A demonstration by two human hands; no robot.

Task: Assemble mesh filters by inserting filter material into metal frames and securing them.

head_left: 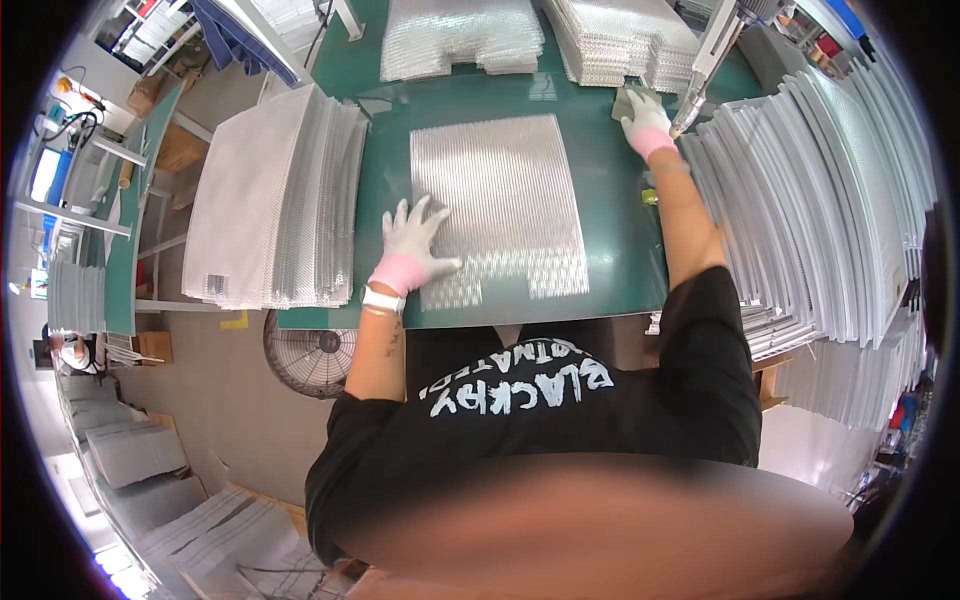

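A silver-grey, finely ribbed sheet (497, 190) with a notched near edge lies flat on the green tabletop (620, 250). My left hand (411, 243), in a white glove with a pink cuff, rests with spread fingers on the sheet's left edge. Far to the right, my right hand (645, 118), gloved the same way, reaches out to a small grey-green pad (622, 104). Its fingers close over the pad, partly hiding it. That hand is just in front of a stack of clear-silver sheets (620, 45).
Another sheet stack (460, 35) sits at the back. Tall stacks flank me, one at left (255, 200) and one at right (810, 190). A metal arm-like tool (708, 65) slants down beside my right hand. A floor fan (310, 350) stands below the table's left front edge.
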